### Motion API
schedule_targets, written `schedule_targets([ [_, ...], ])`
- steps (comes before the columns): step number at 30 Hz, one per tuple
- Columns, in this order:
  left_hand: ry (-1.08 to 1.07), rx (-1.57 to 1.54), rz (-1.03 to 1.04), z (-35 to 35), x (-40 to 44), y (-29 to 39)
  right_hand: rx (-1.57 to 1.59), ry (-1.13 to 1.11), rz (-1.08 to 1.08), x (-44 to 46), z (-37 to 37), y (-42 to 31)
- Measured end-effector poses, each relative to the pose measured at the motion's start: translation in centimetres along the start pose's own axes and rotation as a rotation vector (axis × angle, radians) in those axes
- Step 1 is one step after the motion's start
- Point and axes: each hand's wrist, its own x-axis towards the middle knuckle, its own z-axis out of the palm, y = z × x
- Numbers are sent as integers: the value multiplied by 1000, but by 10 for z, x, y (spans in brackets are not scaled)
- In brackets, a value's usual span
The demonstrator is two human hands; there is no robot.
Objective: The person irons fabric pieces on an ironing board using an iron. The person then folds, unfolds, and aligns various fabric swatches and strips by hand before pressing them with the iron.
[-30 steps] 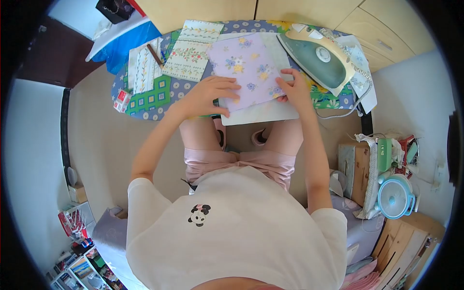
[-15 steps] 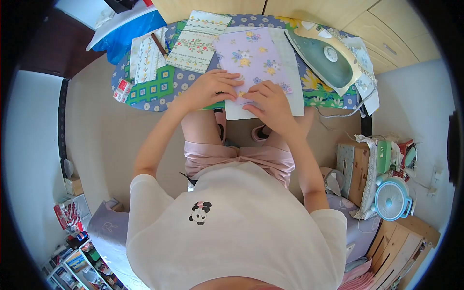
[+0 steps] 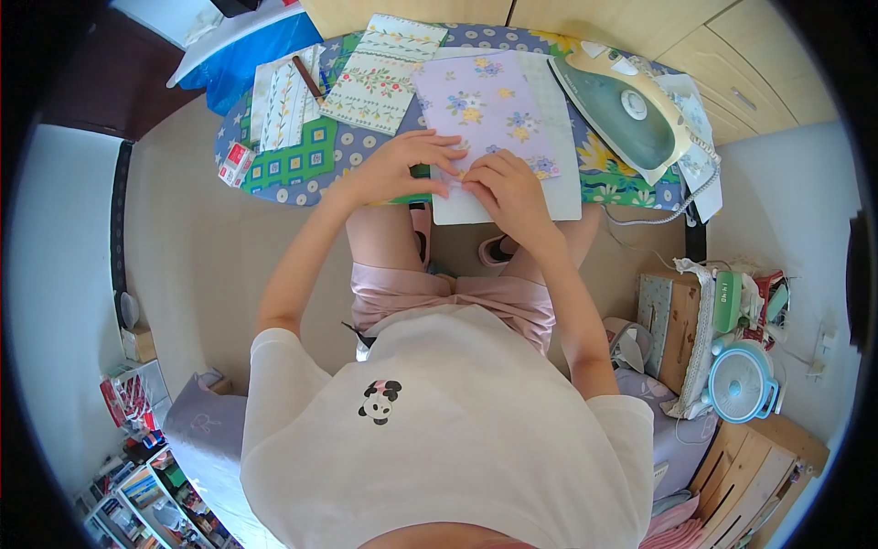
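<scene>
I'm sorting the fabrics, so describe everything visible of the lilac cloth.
The cloth is lilac, printed with scattered blue and yellow flowers, and looks like thin fabric. It lies mostly flat and slightly turned on a white sheet, which shows beyond its right side and near edge. The left hand is at its near left corner, and the right hand at its near edge; their fingers hide the exact hold.

At the right hand (image 3: pixel 514 190), matt, smooth cloth (image 3: pixel 485 102); to that hand's right, an iron (image 3: pixel 615 108) of smooth, glossy-looking plastic.
</scene>
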Motion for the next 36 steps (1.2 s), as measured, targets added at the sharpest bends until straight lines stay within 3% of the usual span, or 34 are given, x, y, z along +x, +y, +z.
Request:
schedule_targets([
  [6, 20, 60, 20, 2, 0, -4, 140, 9, 141, 2, -1, -1],
  [11, -42, -9, 21, -2, -1, -4, 36, 10, -59, 1, 0, 0],
  [36, -53, 67, 63, -3, 0, -2, -174, -7, -226, -6, 0, -1],
])
